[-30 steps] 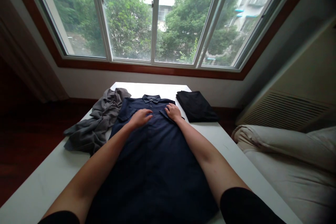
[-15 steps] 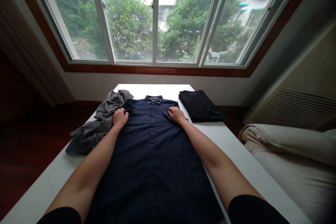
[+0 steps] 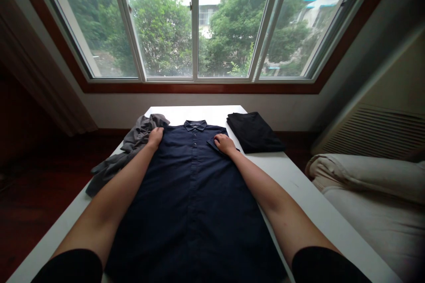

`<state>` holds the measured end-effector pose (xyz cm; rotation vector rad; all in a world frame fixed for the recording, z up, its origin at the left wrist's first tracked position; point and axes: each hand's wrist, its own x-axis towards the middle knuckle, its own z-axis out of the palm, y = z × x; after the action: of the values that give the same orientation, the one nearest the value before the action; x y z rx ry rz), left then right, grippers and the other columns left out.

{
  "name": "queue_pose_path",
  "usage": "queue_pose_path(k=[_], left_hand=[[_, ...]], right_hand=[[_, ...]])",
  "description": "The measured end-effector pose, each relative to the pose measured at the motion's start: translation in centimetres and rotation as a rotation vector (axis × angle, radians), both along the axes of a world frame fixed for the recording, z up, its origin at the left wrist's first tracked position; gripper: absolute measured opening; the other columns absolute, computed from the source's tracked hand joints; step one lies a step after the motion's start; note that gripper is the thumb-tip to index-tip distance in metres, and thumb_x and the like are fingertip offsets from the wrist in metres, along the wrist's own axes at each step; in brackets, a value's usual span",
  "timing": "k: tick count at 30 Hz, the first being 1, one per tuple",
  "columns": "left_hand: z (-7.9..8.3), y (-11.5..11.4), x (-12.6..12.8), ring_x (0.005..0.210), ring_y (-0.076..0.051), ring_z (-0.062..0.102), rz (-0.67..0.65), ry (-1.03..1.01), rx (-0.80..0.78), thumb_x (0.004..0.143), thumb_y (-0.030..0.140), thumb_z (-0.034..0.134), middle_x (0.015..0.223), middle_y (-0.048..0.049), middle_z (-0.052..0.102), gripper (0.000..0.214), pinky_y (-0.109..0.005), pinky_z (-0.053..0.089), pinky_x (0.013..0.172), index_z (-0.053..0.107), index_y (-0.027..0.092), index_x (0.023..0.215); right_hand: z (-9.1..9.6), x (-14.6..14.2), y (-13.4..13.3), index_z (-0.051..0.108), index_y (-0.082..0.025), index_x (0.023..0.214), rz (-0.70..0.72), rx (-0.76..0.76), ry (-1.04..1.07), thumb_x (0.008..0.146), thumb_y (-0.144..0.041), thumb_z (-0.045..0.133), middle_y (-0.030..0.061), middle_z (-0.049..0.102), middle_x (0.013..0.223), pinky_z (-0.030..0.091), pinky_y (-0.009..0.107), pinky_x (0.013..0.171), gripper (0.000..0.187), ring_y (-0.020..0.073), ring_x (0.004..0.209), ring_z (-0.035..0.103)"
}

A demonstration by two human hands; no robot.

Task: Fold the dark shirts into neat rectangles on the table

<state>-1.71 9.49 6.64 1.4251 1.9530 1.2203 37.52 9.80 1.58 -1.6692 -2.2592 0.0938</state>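
Observation:
A navy button-up shirt (image 3: 192, 194) lies flat, front up, on a white table (image 3: 299, 185), collar toward the window. My left hand (image 3: 155, 136) rests on the shirt's left shoulder with its fingers curled around the fabric edge, right beside a crumpled grey garment (image 3: 133, 148). My right hand (image 3: 224, 143) presses on the shirt's right shoulder, fingers bent and pinching the cloth near the sleeve seam.
A folded black garment (image 3: 254, 131) lies at the table's far right corner. A beige cushion or sofa (image 3: 368, 199) stands to the right of the table. A wide window (image 3: 195, 22) fills the wall ahead, and dark wooden floor (image 3: 29, 194) lies to the left.
My left hand slid from the shirt's chest out to the left shoulder and closed on the fabric. My right hand stayed near the right shoulder.

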Motion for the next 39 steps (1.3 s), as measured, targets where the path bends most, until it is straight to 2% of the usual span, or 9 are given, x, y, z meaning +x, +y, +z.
queue_pose_path(k=[4,7,13,17,21,27,32,35,39], left_hand=[[-1.4,-1.5,2.4,0.11,-0.028,0.066,-0.167,0.137,0.006,0.095,0.041,0.057,0.106,-0.0087,0.077,0.028,-0.034,0.048,0.1,0.074,0.019,0.097],[-2.1,-2.6,1.9,0.121,-0.029,0.061,-0.111,0.388,0.038,0.1,0.034,0.045,0.124,-0.0119,0.072,0.033,-0.038,0.043,0.108,0.073,0.02,0.11],[-4.0,-3.6,-3.8,0.136,-0.036,0.049,-0.04,0.803,-0.064,0.099,0.032,0.047,0.139,-0.0121,0.067,0.034,-0.062,0.022,0.121,0.073,0.025,0.119],[-4.6,-3.4,-7.8,0.14,-0.033,0.049,-0.133,0.811,-0.118,0.101,0.036,0.046,0.15,-0.0091,0.061,0.041,-0.058,0.025,0.121,0.068,0.027,0.134],[-4.5,-3.4,-9.3,0.14,-0.034,0.049,-0.087,0.806,-0.135,0.1,0.035,0.048,0.149,-0.0115,0.061,0.042,-0.058,0.025,0.121,0.066,0.026,0.137],[-3.6,-2.9,-5.8,0.136,-0.034,0.048,-0.032,0.803,-0.068,0.098,0.023,0.05,0.144,-0.0147,0.061,0.038,-0.054,0.02,0.124,0.066,0.018,0.132],[-3.2,-1.5,0.2,0.138,-0.026,0.05,-0.33,0.785,-0.014,0.101,0.036,0.048,0.148,-0.0104,0.06,0.042,-0.033,0.033,0.12,0.066,0.021,0.136],[-4.0,-0.7,2.9,0.141,-0.03,0.05,-0.429,0.762,-0.125,0.1,0.047,0.05,0.151,-0.014,0.057,0.049,-0.039,0.035,0.119,0.064,0.021,0.14],[-5.3,0.8,3.9,0.152,-0.041,0.035,-0.313,0.724,-0.248,0.098,0.057,0.05,0.166,-0.0208,0.039,0.064,-0.06,0.029,0.119,0.054,0.021,0.15]], right_hand=[[-0.3,0.2,0.2,0.069,-0.022,0.129,0.017,0.014,0.004,0.107,-0.034,0.047,0.0093,0.067,0.137,0.044,0.032,0.107,0.033,0.0245,0.127,0.058],[-0.7,0.4,0.4,0.068,-0.022,0.131,0.026,0.027,-0.01,0.107,-0.035,0.048,0.0091,0.064,0.141,0.042,0.032,0.112,0.034,0.0242,0.133,0.055],[-1.7,1.4,1.0,0.06,-0.02,0.146,0.046,0.04,-0.072,0.107,-0.042,0.048,0.012,0.048,0.16,0.027,0.039,0.126,0.046,0.0268,0.152,0.037],[-1.7,2.2,1.7,0.058,-0.02,0.149,0.051,0.009,-0.05,0.107,-0.043,0.048,0.011,0.05,0.159,0.028,0.036,0.125,0.049,0.0252,0.149,0.042],[-1.5,2.9,2.3,0.056,-0.022,0.152,0.012,-0.022,-0.055,0.106,-0.043,0.048,0.0099,0.047,0.162,0.025,0.037,0.126,0.051,0.0247,0.152,0.039],[-1.9,3.3,2.8,0.047,-0.024,0.159,-0.007,-0.067,-0.113,0.106,-0.058,0.043,0.0124,0.033,0.17,0.021,0.042,0.127,0.063,0.0277,0.158,0.029],[-2.4,3.1,3.4,0.039,-0.025,0.164,-0.057,-0.148,-0.113,0.103,-0.07,0.04,0.0136,0.023,0.174,0.015,0.048,0.129,0.076,0.0297,0.162,0.017],[-2.3,2.9,3.9,0.037,-0.025,0.164,-0.062,-0.181,-0.12,0.102,-0.07,0.041,0.0133,0.022,0.174,0.015,0.048,0.129,0.077,0.0302,0.162,0.015],[-2.2,2.3,4.3,0.038,-0.026,0.164,-0.092,-0.21,-0.1,0.102,-0.069,0.041,0.0129,0.023,0.174,0.014,0.05,0.129,0.076,0.0312,0.162,0.015]])
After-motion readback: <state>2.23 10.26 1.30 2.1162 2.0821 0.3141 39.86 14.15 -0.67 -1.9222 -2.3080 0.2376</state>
